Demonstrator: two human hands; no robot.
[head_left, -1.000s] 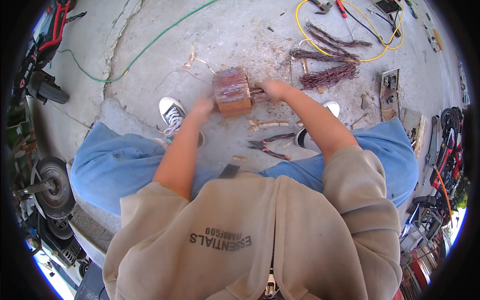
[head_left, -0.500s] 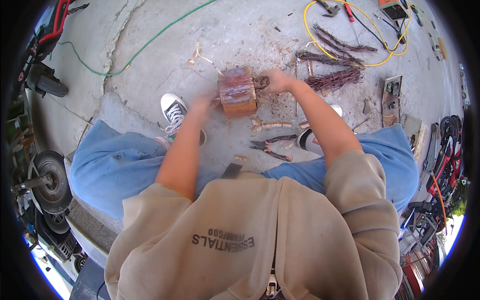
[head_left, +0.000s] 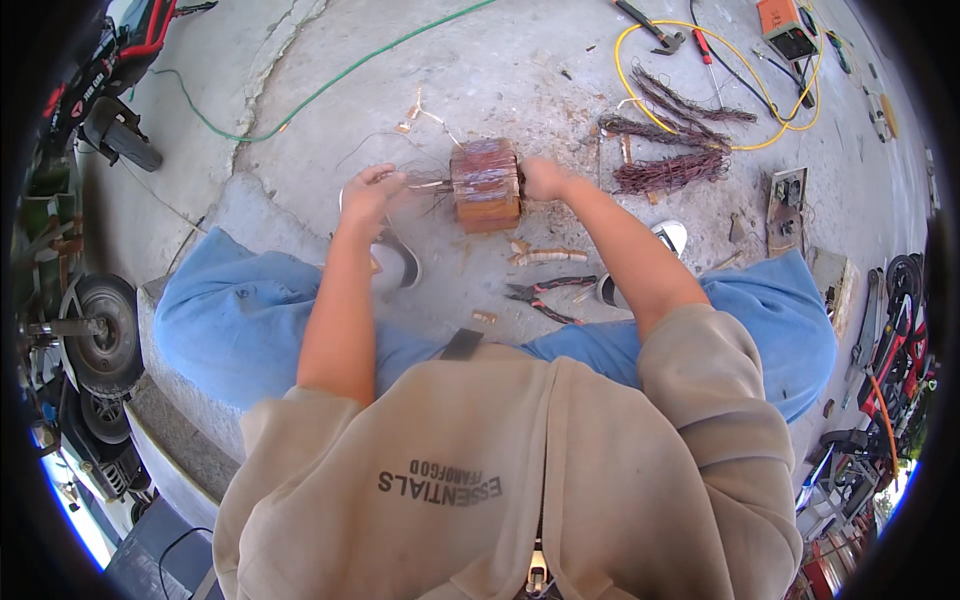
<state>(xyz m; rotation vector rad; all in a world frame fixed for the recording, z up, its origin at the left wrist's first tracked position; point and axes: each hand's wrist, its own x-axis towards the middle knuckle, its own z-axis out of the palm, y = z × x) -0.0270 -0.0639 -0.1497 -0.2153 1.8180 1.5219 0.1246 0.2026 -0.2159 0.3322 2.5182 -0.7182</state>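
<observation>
A rusty, squarish motor stator (head_left: 486, 190) rests on the concrete between my feet, its laminated sides brown with purplish patches. Thin copper wires (head_left: 432, 187) stick out of its left end. My left hand (head_left: 370, 195) is off to that side, fingers curled around the wire ends, some blurred. Against the stator's right end, my right hand (head_left: 543, 179) is closed and grips it there; the exact spot under the fingers is hidden. Red-and-black pliers (head_left: 550, 293) lie nearer me, below a strip of pale insulation (head_left: 548, 257).
Bundles of stripped wire (head_left: 670, 172) lie at the right, beside a yellow cord (head_left: 750, 147), a hammer (head_left: 655, 30) and a screwdriver (head_left: 704, 48). An orange box (head_left: 786, 28) stands beyond. A green hose (head_left: 350, 70) crosses the far left; a wheel (head_left: 105, 325) stands at the left edge.
My left hand has drawn away leftward from the stator, with wires stretched between. My right hand has closed in against its right end, covering the coil that showed there.
</observation>
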